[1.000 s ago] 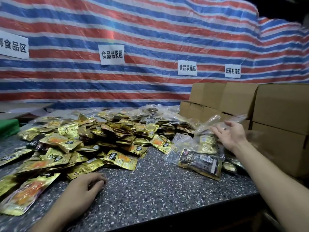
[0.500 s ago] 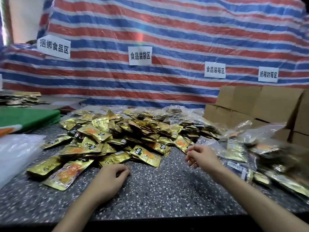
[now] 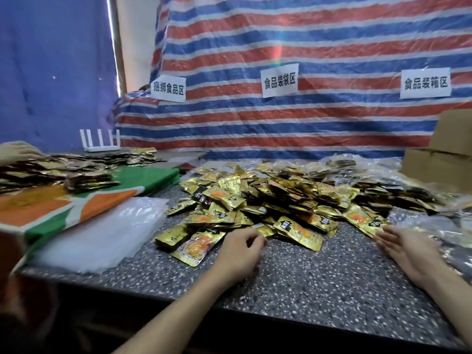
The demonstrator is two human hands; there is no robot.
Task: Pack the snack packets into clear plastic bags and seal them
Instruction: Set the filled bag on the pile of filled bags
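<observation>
A big heap of gold snack packets [image 3: 268,200] covers the middle of the speckled table [image 3: 319,290]. My left hand [image 3: 240,249] rests on the table at the heap's near edge, fingers loosely curled and holding nothing. My right hand [image 3: 408,249] hovers low at the right with its fingers stretched out towards the packets, and it is empty. A flat stack of clear plastic bags [image 3: 102,233] lies to the left of my left hand. Filled clear bags [image 3: 434,226] lie crumpled at the right, behind my right hand.
A green and orange cloth [image 3: 76,200] lies at the left under more dark packets [image 3: 63,169], where another person's hand [image 3: 18,152] reaches in. A white router [image 3: 101,141] stands behind. Cardboard boxes [image 3: 439,162] are stacked at the right. A striped tarp hangs behind.
My right hand has left the filled bags, come back towards the table's front and spread its fingers. The view has swung left. My left hand has stayed put.
</observation>
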